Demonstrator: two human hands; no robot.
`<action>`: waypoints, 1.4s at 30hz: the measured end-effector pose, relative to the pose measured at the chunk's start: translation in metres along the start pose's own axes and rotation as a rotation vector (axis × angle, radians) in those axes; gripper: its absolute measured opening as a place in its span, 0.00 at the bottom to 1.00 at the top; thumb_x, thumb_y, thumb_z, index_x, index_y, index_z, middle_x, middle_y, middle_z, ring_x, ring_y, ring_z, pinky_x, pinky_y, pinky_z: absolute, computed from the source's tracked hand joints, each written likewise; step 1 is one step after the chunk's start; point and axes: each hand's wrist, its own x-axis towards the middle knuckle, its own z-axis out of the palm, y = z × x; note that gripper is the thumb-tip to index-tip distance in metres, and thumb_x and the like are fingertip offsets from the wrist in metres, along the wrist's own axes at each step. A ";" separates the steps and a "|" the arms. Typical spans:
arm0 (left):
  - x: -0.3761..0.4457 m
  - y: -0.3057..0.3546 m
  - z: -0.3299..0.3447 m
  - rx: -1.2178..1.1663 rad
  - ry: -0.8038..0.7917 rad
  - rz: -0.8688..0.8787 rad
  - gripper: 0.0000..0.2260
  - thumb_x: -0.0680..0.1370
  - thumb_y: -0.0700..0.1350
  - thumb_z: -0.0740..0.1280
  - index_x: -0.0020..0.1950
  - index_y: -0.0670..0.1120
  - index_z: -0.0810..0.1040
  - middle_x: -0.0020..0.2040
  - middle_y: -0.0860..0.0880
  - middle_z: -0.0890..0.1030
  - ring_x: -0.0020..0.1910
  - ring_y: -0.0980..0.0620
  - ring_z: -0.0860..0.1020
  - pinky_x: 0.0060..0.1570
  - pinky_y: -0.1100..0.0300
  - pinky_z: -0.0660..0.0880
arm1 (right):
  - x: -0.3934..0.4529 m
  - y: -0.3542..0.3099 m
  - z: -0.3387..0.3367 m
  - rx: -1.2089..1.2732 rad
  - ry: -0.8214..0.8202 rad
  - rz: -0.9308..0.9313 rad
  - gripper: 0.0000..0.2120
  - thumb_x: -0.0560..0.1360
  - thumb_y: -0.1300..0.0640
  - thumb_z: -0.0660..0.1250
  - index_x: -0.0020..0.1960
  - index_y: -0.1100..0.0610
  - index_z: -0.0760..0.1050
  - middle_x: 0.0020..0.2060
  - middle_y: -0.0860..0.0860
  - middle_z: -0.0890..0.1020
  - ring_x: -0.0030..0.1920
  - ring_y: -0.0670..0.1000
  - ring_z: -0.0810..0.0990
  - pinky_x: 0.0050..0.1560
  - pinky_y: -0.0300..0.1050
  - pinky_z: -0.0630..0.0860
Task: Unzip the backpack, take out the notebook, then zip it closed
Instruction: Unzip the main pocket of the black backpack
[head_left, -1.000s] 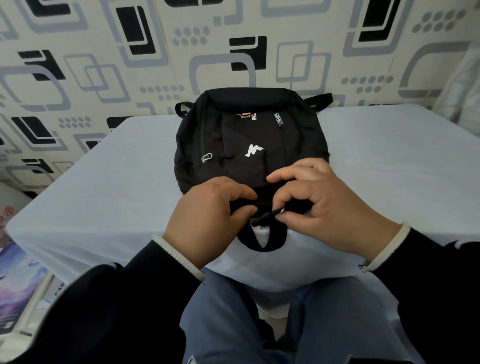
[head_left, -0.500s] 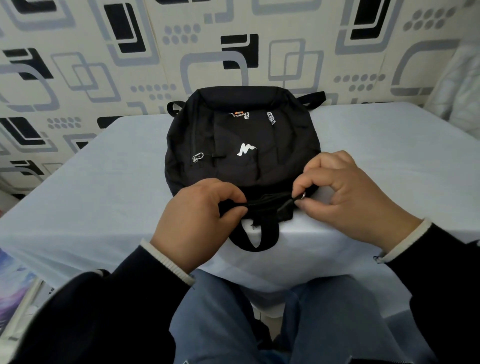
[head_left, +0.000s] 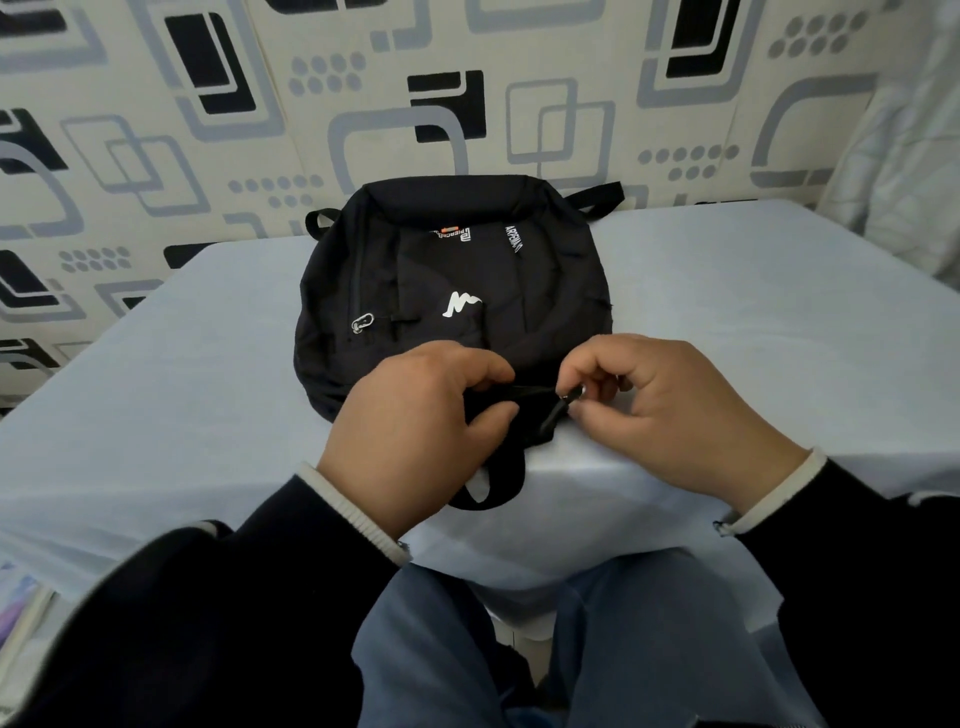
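A black backpack (head_left: 498, 270) with a white logo lies flat on the table (head_left: 727, 322), its top end toward me at the front edge. My left hand (head_left: 415, 431) pinches the fabric of the bag's top edge beside the zipper. My right hand (head_left: 670, 410) pinches the zipper pull (head_left: 563, 402) between thumb and forefinger, just right of the left hand. A carry loop (head_left: 498, 483) hangs over the table's front edge. No notebook is in sight.
A pale blue cloth covers the table. A patterned wall (head_left: 519, 104) stands right behind the backpack. White fabric (head_left: 904, 156) hangs at the far right. My knees in blue trousers (head_left: 519, 649) are under the front edge.
My right hand has drawn the zipper pull to the right, away from the left hand. The left hand kept its hold on the bag's top edge.
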 end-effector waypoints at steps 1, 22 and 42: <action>0.003 0.003 0.001 0.007 -0.013 0.009 0.09 0.69 0.50 0.67 0.49 0.54 0.79 0.43 0.53 0.80 0.46 0.51 0.77 0.47 0.51 0.75 | 0.000 0.000 0.000 -0.003 0.000 0.002 0.10 0.66 0.63 0.67 0.39 0.48 0.75 0.32 0.46 0.77 0.37 0.47 0.74 0.37 0.32 0.69; 0.014 0.007 0.015 -0.050 -0.059 0.028 0.02 0.70 0.48 0.66 0.39 0.52 0.77 0.39 0.53 0.78 0.40 0.52 0.76 0.44 0.53 0.74 | 0.003 0.007 0.001 0.068 0.218 0.160 0.11 0.65 0.65 0.67 0.32 0.50 0.73 0.29 0.49 0.78 0.31 0.45 0.74 0.30 0.30 0.68; 0.015 0.004 0.010 -0.168 0.004 0.001 0.02 0.69 0.45 0.68 0.36 0.50 0.77 0.35 0.54 0.77 0.37 0.58 0.75 0.40 0.61 0.71 | 0.032 0.023 -0.020 -0.167 0.180 0.281 0.09 0.65 0.62 0.67 0.31 0.50 0.73 0.28 0.44 0.76 0.31 0.44 0.74 0.31 0.27 0.66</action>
